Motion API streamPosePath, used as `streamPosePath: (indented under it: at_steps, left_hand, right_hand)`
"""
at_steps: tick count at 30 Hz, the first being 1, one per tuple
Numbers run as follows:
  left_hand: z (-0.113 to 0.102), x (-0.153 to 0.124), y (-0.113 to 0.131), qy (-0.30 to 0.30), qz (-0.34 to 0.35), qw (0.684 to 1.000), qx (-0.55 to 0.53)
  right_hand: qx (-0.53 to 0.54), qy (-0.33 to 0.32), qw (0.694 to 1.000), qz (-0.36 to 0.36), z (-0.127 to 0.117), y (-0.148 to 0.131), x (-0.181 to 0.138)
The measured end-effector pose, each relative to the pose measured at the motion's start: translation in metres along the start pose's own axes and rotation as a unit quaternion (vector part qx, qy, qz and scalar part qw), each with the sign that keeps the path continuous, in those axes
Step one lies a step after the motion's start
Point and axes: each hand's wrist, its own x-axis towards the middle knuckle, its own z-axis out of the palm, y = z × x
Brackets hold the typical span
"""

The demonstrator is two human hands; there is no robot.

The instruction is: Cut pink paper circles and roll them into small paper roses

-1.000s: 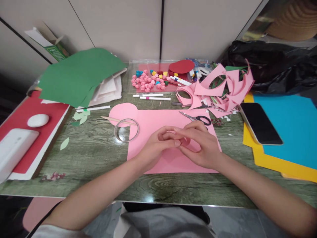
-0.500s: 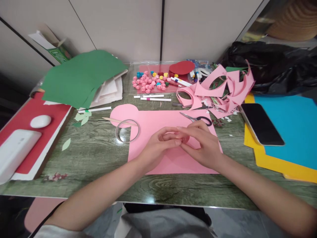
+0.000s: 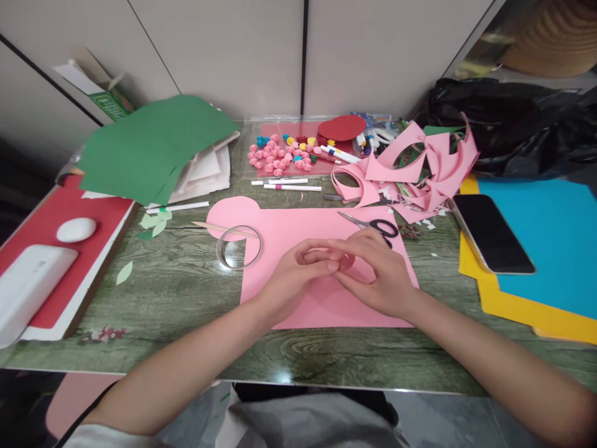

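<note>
My left hand (image 3: 291, 277) and my right hand (image 3: 380, 274) meet over a pink paper sheet (image 3: 321, 305) in the middle of the table. Together their fingertips pinch a small pink rolled paper piece (image 3: 346, 261). Most of that piece is hidden by my fingers. Black-handled scissors (image 3: 373, 223) lie just behind my right hand. A clear tape roll (image 3: 239, 246) rests left of my left hand, across a thin wooden stick (image 3: 219, 226).
Small paper rolls in several colours (image 3: 280, 152) and markers (image 3: 291, 183) lie at the back. Green paper (image 3: 149, 143) covers the back left, pink scraps (image 3: 420, 165) the back right. A phone (image 3: 493, 231) lies on blue and yellow sheets (image 3: 550, 249). A white mouse (image 3: 76, 229) sits at left.
My fingers have shifted slightly around the small pink piece; both hands stay in the same place over the pink sheet.
</note>
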Motion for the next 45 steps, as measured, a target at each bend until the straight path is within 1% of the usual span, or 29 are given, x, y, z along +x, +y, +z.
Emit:
streamPosePath:
  at_steps: [5, 9, 13, 16, 20, 28, 34, 40, 42, 45]
  left_hand:
    - [-0.0042, 0.0028, 0.0033, -0.007, 0.009, 0.999, 0.031]
    - [-0.0043, 0.0036, 0.0074, -0.02, 0.009, 0.999, 0.043]
    - [-0.0028, 0.0029, 0.0088, 0.012, 0.013, 0.998, 0.066]
    - [-0.0028, 0.0023, 0.0076, 0.022, 0.014, 0.996, 0.08]
    - [-0.004, 0.0022, 0.0054, 0.016, 0.018, 0.998, 0.065]
    - [0.0002, 0.0002, 0.0016, 0.0, 0.011, 1.0, 0.028]
    - [-0.0011, 0.0007, 0.0015, 0.009, 0.022, 0.999, 0.036]
    - [-0.0035, 0.0026, 0.0066, -0.029, 0.03, 0.998, 0.044]
    - [-0.0033, 0.0024, 0.0074, -0.033, 0.03, 0.998, 0.054]
    - [-0.0035, 0.002, 0.0071, -0.032, 0.031, 0.997, 0.063]
  right_hand:
    - [0.018, -0.004, 1.0, -0.007, -0.0018, 0.003, 0.0009]
    - [0.007, -0.03, 0.999, -0.012, -0.0019, 0.0046, 0.0006]
    - [-0.021, -0.058, 0.998, 0.005, 0.001, 0.0071, -0.0002]
    - [-0.029, -0.042, 0.999, 0.004, 0.0031, 0.0081, -0.0012]
    - [-0.037, -0.009, 0.999, -0.003, 0.0037, 0.007, -0.0029]
    - [-0.058, 0.022, 0.998, -0.02, 0.0065, 0.0028, -0.0033]
    - [-0.019, 0.002, 1.0, 0.002, 0.0061, 0.0018, -0.0027]
    - [0.01, -0.015, 1.0, 0.005, 0.0036, 0.0011, -0.0021]
    - [0.012, -0.019, 1.0, 0.006, 0.0036, 0.0013, -0.0023]
    - [-0.003, -0.006, 1.0, 0.016, 0.0041, 0.0024, -0.0033]
